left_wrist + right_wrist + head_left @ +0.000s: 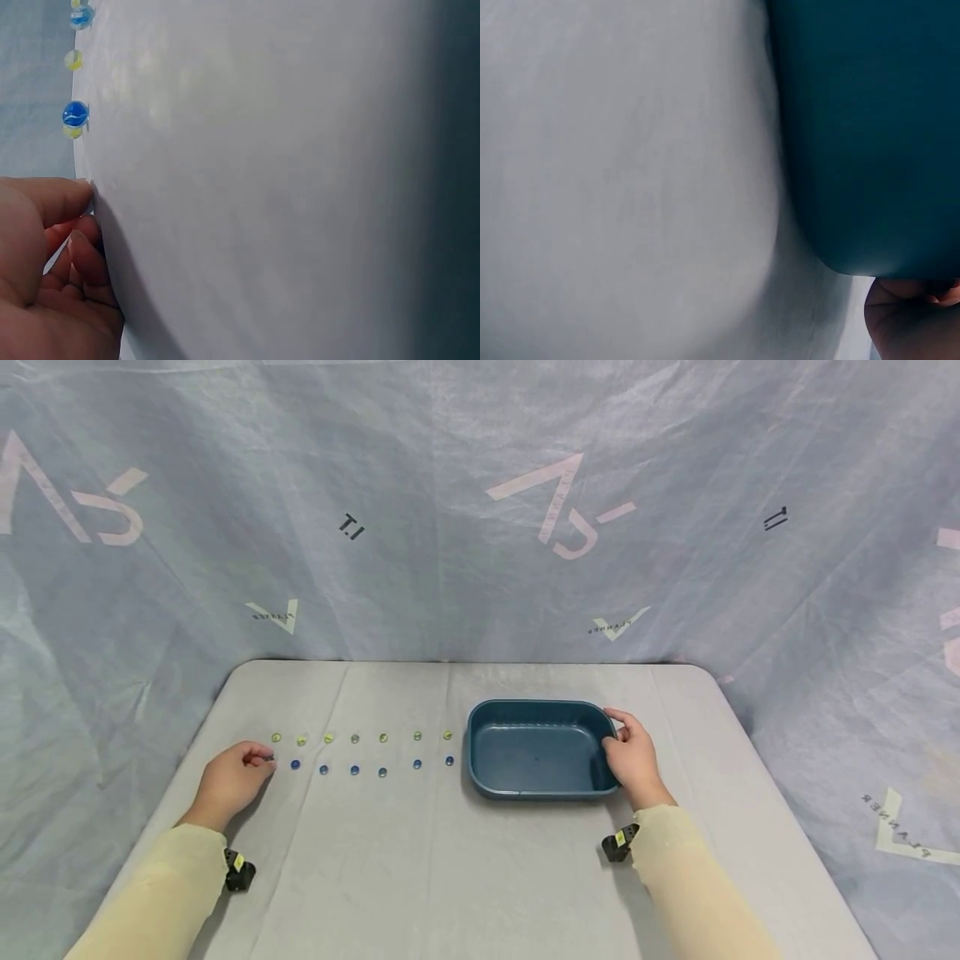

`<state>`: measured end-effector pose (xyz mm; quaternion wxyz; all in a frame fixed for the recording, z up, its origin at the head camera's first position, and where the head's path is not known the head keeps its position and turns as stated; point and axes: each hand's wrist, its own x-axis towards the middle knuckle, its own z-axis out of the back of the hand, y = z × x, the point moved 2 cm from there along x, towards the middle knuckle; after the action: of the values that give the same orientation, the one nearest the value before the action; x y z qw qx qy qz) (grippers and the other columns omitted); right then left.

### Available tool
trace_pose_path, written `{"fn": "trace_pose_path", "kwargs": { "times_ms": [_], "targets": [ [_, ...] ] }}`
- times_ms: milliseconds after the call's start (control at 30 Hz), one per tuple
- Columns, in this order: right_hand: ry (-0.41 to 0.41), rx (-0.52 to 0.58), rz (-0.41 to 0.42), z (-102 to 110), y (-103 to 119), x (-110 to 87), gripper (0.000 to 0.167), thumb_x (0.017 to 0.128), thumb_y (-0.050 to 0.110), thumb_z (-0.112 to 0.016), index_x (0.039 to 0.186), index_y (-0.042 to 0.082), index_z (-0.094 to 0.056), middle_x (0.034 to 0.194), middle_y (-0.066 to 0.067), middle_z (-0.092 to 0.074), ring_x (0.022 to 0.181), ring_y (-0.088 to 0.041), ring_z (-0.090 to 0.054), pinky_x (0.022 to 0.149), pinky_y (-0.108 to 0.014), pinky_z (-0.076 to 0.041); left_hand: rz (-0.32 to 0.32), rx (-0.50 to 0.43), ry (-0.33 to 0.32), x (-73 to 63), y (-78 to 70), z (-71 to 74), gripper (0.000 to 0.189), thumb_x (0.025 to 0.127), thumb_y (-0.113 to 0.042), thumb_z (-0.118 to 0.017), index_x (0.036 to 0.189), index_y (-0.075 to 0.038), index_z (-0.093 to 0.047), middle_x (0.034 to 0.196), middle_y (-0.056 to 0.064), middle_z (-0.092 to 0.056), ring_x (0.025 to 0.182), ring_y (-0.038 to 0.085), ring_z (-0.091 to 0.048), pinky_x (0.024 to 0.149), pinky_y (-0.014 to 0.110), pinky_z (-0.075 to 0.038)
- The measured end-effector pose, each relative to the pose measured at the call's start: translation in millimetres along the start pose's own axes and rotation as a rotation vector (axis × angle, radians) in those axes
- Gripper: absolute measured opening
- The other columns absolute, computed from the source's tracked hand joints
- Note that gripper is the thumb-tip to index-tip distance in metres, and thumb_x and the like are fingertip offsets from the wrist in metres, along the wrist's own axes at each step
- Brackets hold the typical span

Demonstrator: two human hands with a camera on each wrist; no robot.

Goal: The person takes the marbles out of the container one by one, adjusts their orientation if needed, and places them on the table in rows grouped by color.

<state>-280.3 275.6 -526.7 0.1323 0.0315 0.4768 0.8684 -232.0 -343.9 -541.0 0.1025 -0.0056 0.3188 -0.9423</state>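
My left hand [232, 783] is at the left end of two rows of glass marbles, its thumb and fingertips pinching a marble that they mostly hide. Just right of those fingertips lies a blue marble [295, 764], which shows white swirls in the left wrist view. A yellow-green marble [276, 737] sits a little beyond the hand. On the other side, my right hand [632, 762] grips the right wall of a dark teal plastic bin [536, 795], thumb over the rim and inside. The bin stands upright on the table, with no marbles showing inside.
Several yellow-green marbles make up the far row, including one clear-yellow marble [383, 737]. Several blue marbles form the near row, ending at a blue marble [449, 761] close to the bin's left wall. A pale cloth covers the table [420, 868]; grey-blue fabric [442, 527] hangs behind it.
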Motion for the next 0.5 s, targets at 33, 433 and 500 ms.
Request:
{"fn": "trace_pose_path", "kwargs": {
  "times_ms": [33,433,500],
  "targets": [
    [-0.001,-0.001,0.002,-0.1,0.1,0.2,0.056,0.095,0.000,-0.051,0.148,0.015,-0.054,0.082,-0.005,-0.043,0.063,-0.020,-0.041,0.056,-0.031,-0.036,0.000,0.005,-0.003,-0.3,-0.4,-0.3,0.021,0.100,-0.014,-0.063,0.114,0.002,-0.066,0.097,0.014,-0.062,0.086,0.030,-0.057,0.071,0.040,-0.044],
    [0.030,-0.029,-0.047,1.3,-0.3,-0.9,0.050,0.099,0.012,-0.054,0.148,0.002,-0.049,0.092,-0.009,-0.048,0.072,-0.020,-0.047,0.061,-0.032,-0.041,0.011,0.040,0.011,-3.1,-4.2,2.1,0.032,0.100,-0.019,-0.064,0.119,0.007,-0.061,0.102,0.020,-0.063,0.090,0.035,-0.059,0.075,0.048,-0.047],
    [0.046,-0.034,-0.061,2.8,0.1,-1.7,0.050,0.101,0.017,-0.055,0.148,0.002,-0.048,0.096,-0.010,-0.050,0.077,-0.021,-0.049,0.064,-0.032,-0.043,0.001,0.057,0.002,-4.6,-4.9,5.7,0.033,0.100,-0.020,-0.061,0.120,0.006,-0.061,0.104,0.020,-0.063,0.090,0.035,-0.060,0.075,0.049,-0.048]
  ]
}}
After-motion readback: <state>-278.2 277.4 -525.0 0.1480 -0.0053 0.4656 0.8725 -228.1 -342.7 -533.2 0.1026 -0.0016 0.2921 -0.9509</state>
